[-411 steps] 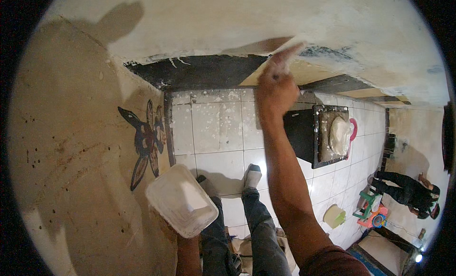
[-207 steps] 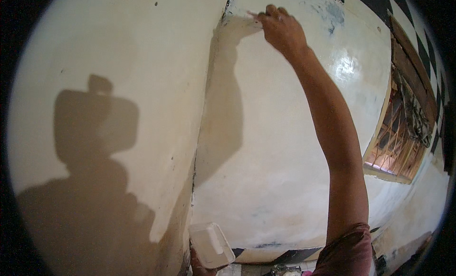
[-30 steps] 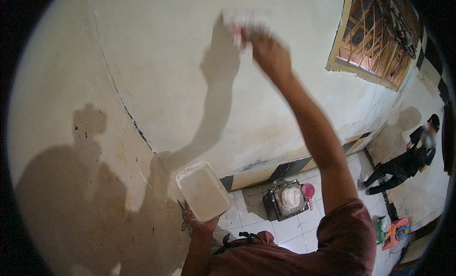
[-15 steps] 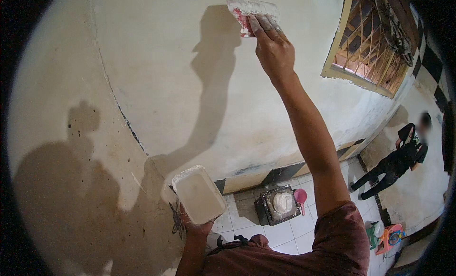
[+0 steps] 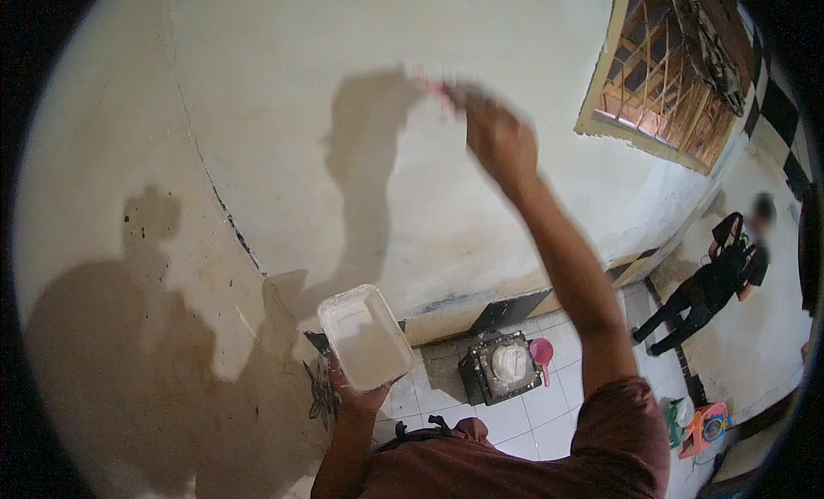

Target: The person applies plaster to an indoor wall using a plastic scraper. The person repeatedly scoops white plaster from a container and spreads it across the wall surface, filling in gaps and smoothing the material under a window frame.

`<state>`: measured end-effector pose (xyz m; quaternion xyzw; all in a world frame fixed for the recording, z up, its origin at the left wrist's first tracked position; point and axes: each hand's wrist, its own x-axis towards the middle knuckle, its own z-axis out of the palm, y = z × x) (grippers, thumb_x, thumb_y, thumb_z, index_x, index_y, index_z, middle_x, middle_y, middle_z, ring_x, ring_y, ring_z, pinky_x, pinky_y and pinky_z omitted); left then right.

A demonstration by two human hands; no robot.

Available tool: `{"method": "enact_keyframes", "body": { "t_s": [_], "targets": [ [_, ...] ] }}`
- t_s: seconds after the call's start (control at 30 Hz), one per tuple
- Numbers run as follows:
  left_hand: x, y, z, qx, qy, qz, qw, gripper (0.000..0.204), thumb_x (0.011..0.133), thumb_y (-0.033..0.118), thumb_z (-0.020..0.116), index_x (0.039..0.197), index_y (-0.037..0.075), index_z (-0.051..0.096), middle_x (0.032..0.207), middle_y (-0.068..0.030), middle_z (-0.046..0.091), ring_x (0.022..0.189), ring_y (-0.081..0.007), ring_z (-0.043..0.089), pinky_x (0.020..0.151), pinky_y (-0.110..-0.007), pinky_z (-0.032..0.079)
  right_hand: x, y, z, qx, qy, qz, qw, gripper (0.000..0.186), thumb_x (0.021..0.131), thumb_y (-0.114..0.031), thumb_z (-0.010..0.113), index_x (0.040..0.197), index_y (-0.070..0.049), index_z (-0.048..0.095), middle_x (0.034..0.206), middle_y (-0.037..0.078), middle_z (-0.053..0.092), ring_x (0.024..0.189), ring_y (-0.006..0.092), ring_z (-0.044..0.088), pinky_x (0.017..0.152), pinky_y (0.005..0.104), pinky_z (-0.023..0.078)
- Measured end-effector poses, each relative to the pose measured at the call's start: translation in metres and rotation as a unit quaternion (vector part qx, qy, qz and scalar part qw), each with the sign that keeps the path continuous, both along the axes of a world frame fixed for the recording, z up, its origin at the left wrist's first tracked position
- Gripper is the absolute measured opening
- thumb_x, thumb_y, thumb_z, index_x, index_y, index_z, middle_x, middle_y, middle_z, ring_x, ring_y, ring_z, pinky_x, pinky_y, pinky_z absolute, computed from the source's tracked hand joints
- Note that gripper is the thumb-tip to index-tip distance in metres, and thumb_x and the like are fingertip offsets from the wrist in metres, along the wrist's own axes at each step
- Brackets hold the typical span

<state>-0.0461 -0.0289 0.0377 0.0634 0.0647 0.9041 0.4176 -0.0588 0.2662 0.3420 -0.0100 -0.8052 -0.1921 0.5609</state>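
The pale wall (image 5: 481,224) is filling the far side, with a barred window (image 5: 648,87) sitting at its far right and a person in dark clothes (image 5: 712,284) standing at right. Below the wall, a black box-shaped stand (image 5: 471,377) is bearing a white mound (image 5: 511,362), with a pink dipper (image 5: 540,351) lying beside it. Near left of the stand, a white rectangular tub (image 5: 342,307) is opening upward, its long axis running from far left to near right. The left hand (image 5: 359,396) is supporting its near end, thumb along the left side, other fingers partly hidden underneath. A red-and-white scraper (image 5: 441,96), blurred before the wall, is pointing far left; its exact long axis and contact with the wall are unclear. The right hand (image 5: 500,139) is grasping it, fingers clenched, the arm stretching up from near right, elbow slightly bending.
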Motion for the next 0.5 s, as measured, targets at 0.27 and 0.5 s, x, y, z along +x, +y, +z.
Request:
{"method": "enact_keyframes", "body": {
  "t_s": [0.27, 0.5],
  "targets": [
    [0.007, 0.003, -0.012, -0.031, 0.063, 0.054, 0.996, 0.069, 0.090, 0.057, 0.053, 0.145, 0.017, 0.043, 0.142, -0.0057, 0.051, 0.130, -0.0347, 0.049, 0.104, -0.063, 0.040, -0.057, -0.003, 0.145, -0.072, -0.051, -0.117, 0.989, 0.031, 0.088, -0.012, 0.058, 0.118, -0.016, 0.064, 0.116, 0.012, 0.068, 0.099, 0.0261, 0.068, 0.078, 0.0397, 0.056],
    [0.020, 0.022, -0.019, 0.002, -0.004, -0.044, 0.999, 0.066, 0.091, 0.057, 0.050, 0.143, 0.017, 0.044, 0.139, -0.0066, 0.054, 0.128, -0.0330, 0.052, 0.103, -0.058, 0.043, -0.034, 0.054, -0.231, 0.106, -0.122, -0.002, 0.987, 0.061, 0.083, -0.010, 0.059, 0.143, -0.008, 0.046, 0.144, 0.017, 0.045, 0.136, 0.0373, 0.041, 0.112, 0.0448, 0.040]
  ]
}}
